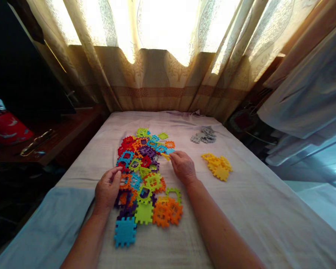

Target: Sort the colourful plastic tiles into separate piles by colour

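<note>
A mixed pile of plastic interlocking tiles [154, 181] with notched edges lies on the cloth, in red, blue, purple, green and orange. My right hand [183, 166] pinches a yellow interlocking tile [165, 156] at the pile's right side. My left hand [108, 188] rests at the left edge, fingers loosely bent and a little apart, beside a red tile [124, 167]; whether it touches that tile I cannot tell. Nearest me are a solid blue tile [125, 231], a solid green tile [143, 212] and orange tiles [168, 212].
Yellow tiles [218, 166] form a small group to the right, with grey tiles [205, 135] behind them. Pale cloth [240, 209] covers the surface. A patterned curtain [156, 82] hangs at the back. On the left stands a dark wooden cabinet [81, 125] with a red container [9, 127].
</note>
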`<state>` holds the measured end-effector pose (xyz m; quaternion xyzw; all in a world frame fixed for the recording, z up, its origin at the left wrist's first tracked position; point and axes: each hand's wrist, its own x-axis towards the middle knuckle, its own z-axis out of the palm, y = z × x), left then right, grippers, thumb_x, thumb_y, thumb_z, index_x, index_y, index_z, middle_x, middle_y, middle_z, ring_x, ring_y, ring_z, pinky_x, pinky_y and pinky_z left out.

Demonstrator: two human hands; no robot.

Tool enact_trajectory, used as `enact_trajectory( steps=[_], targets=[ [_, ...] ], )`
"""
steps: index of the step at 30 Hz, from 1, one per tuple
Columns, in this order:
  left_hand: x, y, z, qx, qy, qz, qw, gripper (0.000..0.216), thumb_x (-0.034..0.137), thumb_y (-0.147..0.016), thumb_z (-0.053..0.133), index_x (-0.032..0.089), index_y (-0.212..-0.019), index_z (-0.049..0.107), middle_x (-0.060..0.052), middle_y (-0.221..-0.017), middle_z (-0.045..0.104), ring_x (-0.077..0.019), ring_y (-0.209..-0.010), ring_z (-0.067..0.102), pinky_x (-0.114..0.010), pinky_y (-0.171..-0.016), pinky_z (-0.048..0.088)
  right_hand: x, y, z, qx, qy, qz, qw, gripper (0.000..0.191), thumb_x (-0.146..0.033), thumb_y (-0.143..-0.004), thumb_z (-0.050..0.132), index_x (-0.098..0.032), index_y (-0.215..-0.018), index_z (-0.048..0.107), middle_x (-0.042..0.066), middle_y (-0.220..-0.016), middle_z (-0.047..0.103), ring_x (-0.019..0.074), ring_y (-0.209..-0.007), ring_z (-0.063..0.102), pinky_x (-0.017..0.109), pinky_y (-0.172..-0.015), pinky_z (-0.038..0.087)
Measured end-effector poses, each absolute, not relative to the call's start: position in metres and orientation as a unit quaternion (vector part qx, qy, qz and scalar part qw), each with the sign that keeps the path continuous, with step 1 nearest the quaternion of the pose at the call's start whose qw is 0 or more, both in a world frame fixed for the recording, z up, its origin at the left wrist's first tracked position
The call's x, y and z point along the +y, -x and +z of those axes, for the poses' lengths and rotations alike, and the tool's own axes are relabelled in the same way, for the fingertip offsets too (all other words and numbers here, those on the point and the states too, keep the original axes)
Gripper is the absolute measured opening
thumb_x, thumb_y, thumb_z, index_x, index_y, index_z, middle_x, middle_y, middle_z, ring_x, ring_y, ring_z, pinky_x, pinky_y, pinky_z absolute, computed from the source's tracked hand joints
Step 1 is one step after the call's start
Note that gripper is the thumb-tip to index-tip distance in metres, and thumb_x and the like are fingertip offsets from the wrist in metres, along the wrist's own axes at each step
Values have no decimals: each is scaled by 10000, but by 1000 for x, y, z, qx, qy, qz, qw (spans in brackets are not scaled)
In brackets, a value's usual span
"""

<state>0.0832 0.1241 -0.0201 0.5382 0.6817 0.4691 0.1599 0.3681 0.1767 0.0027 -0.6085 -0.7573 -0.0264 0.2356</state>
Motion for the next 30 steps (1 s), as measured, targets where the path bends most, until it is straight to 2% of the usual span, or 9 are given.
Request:
enact_trajectory(
  steps=[4, 7, 11, 14, 18, 23, 30],
  targets=[
    [124, -83, -19, 683, -538, 470, 153, 423, 528, -786, 508, 216, -977, 721, -45, -917, 759, -209, -812, 700, -312, -759, 561, 175, -416, 22, -657, 707, -30, 261, 307, -288, -956, 458, -222, -1116, 711, 74, -1023, 736, 184, -905, 651, 261, -776, 453],
    [124, -83, -18, 686, -536, 468, 157, 429, 532, -776, 515, 218, -982, 720, -42, -892, 759, -208, -787, 700, -312, -746, 561, 172, -454, 38, -573, 793, -15, 207, 265, -325, -883, 528, -259, -1013, 749, 45, -885, 753, 193, -784, 659, 273, -661, 430],
    [125, -81, -23, 682, -532, 470, 176, 448, 545, -782, 519, 209, -1008, 709, -42, -872, 755, -195, -734, 694, -299, -698, 561, 166, -479, 45, -533, 834, 13, 143, 260, -340, -857, 533, -279, -932, 775, 54, -883, 760, 202, -754, 662, 282, -610, 406],
    [126, -77, -29, 680, -527, 472, 191, 462, 549, -790, 525, 200, -1039, 700, -50, -891, 753, -189, -739, 693, -291, -690, 563, 167, -482, 38, -530, 837, 22, 134, 260, -332, -850, 540, -287, -934, 782, 59, -897, 759, 205, -764, 668, 285, -616, 420],
    [126, -77, -29, 685, -524, 471, 184, 446, 543, -783, 537, 208, -1024, 706, -51, -917, 751, -206, -830, 699, -307, -760, 564, 171, -486, 27, -532, 835, 6, 142, 260, -332, -854, 547, -282, -945, 786, 74, -986, 748, 221, -838, 675, 304, -668, 455],
    [125, -79, -24, 689, -528, 469, 165, 428, 543, -780, 534, 218, -988, 718, -46, -925, 754, -213, -846, 698, -331, -821, 556, 169, -489, 29, -526, 835, -26, 158, 274, -315, -871, 538, -251, -982, 780, 102, -1044, 719, 235, -906, 661, 322, -728, 471],
    [124, -81, -23, 687, -526, 476, 158, 421, 531, -795, 525, 214, -996, 713, -46, -937, 755, -202, -819, 699, -312, -781, 565, 170, -466, 37, -580, 784, -54, 214, 281, -284, -904, 498, -207, -984, 756, 92, -1038, 715, 218, -922, 634, 310, -788, 454]
  ],
)
